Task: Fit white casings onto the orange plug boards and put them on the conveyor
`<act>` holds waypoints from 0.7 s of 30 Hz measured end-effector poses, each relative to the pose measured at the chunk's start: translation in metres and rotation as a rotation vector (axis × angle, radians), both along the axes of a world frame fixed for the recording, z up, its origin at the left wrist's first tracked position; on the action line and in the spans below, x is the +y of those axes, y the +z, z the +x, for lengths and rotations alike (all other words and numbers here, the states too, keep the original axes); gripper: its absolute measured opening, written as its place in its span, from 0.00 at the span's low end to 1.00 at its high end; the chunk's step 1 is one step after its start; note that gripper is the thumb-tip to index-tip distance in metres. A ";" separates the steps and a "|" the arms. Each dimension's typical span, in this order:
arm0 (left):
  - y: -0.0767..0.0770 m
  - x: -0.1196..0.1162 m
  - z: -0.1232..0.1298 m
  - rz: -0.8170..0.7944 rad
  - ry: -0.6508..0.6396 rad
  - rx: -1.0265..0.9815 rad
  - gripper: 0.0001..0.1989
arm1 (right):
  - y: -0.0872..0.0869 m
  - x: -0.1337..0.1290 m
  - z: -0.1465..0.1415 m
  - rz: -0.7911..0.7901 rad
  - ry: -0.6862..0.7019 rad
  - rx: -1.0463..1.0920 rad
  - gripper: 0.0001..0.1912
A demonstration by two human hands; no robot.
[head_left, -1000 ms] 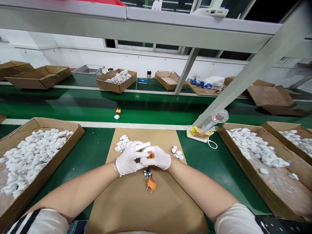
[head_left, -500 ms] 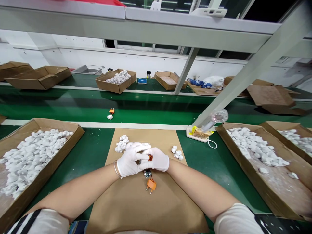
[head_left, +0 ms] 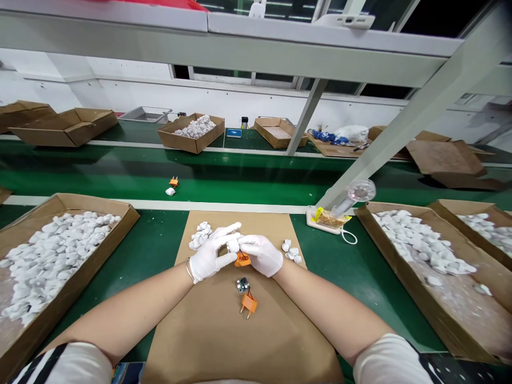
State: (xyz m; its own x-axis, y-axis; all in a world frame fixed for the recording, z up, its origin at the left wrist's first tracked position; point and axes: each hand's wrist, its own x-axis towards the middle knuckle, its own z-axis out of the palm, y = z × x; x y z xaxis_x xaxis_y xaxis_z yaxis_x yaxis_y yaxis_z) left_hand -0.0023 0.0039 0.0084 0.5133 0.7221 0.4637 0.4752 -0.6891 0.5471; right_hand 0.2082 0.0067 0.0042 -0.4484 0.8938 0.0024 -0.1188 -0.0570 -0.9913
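My right hand [head_left: 262,255], in a white glove, is closed on an orange two-pin plug [head_left: 242,260]. A white putty-like lump [head_left: 233,245] sits at its fingertips, just above the plug. My left hand [head_left: 213,255], also gloved, is beside the lump with thumb and fingers spread apart; whether it touches the lump is hard to tell. Below the hands, a second orange plug [head_left: 248,303] wired to a small circuit board [head_left: 242,285] lies on the cardboard sheet [head_left: 244,341]. White lumps [head_left: 200,234] are piled behind my left hand, and several more [head_left: 291,250] lie right of my right hand.
Cardboard trays of white lumps stand at left [head_left: 134,216] and right [head_left: 424,304]. A green conveyor belt [head_left: 256,184] runs behind, carrying an orange plug with a white lump [head_left: 170,191]. A slanted post [head_left: 384,144] and a clear-handled item [head_left: 352,194] stand at right.
My hands have moved apart, and the left fingers have spread. The held orange plug and white lump now show between them. The plug on the belt has shifted left.
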 end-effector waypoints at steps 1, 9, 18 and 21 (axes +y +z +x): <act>-0.001 0.000 0.000 0.007 0.001 -0.003 0.22 | -0.002 0.000 -0.002 -0.059 -0.002 0.061 0.19; -0.008 -0.005 0.008 0.216 0.198 -0.063 0.21 | 0.000 -0.005 -0.006 -0.126 -0.025 0.073 0.14; -0.013 -0.005 0.009 0.179 0.138 -0.069 0.17 | 0.012 -0.010 -0.007 -0.014 -0.013 0.001 0.13; -0.010 -0.005 0.009 0.053 0.199 -0.152 0.15 | 0.008 -0.006 -0.001 0.015 -0.189 0.050 0.14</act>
State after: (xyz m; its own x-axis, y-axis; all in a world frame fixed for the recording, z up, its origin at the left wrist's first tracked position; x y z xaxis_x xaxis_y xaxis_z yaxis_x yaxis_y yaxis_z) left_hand 0.0069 -0.0014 -0.0021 0.2849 0.7750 0.5641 0.5199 -0.6194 0.5883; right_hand 0.2072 0.0011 0.0121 -0.2714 0.9619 0.0342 -0.1754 -0.0144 -0.9844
